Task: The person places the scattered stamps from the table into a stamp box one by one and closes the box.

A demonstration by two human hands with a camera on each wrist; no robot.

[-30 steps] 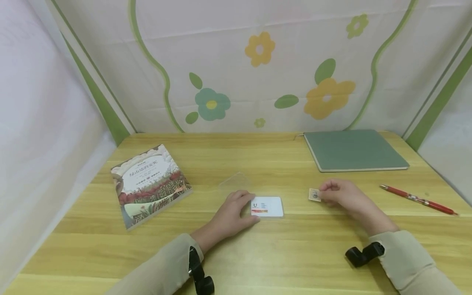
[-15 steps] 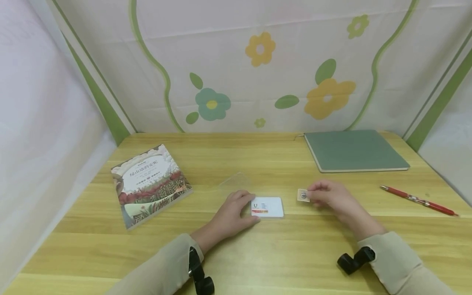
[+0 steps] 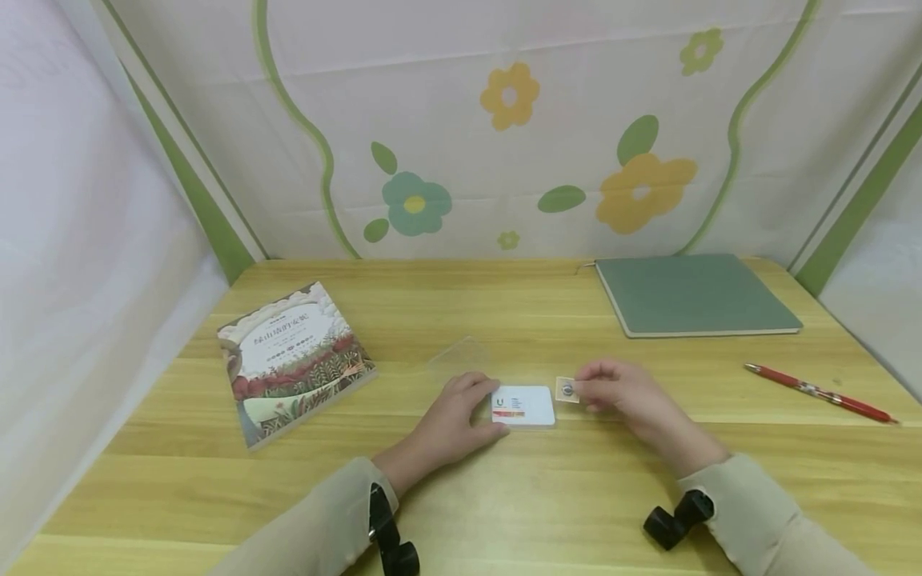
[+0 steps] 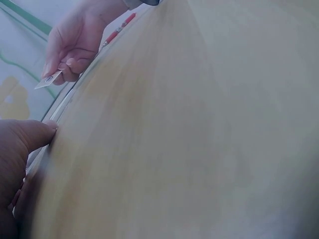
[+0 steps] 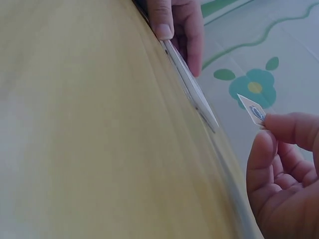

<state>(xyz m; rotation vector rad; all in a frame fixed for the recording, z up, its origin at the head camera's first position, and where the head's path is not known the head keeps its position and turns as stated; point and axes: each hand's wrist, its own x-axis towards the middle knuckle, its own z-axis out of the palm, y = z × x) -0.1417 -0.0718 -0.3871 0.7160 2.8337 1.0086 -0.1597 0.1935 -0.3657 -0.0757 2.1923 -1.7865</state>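
Observation:
In the head view my left hand (image 3: 450, 424) holds a flat white rounded-corner card-like piece (image 3: 523, 406) by its left end, thumb at the near edge and fingers at the far edge. The piece lies on the table and bears a small logo and an orange-red strip. From the right wrist view its side (image 5: 189, 82) looks thick, with a clear layer beneath. My right hand (image 3: 619, 396) pinches a small square stamp-like piece (image 3: 567, 390) between thumb and forefinger. This square has a dark round print and a pale border; it hangs just right of the white piece, apart from it.
A thin clear plastic piece (image 3: 461, 352) lies behind my left hand. An illustrated book (image 3: 295, 360) is on the left of the wooden table (image 3: 562, 512). At the right are a green notebook (image 3: 695, 296) and a red pen (image 3: 814, 390).
My right hand has moved left with the pinched square, from well right of the white piece to close beside its right end. The left hand has stayed in place.

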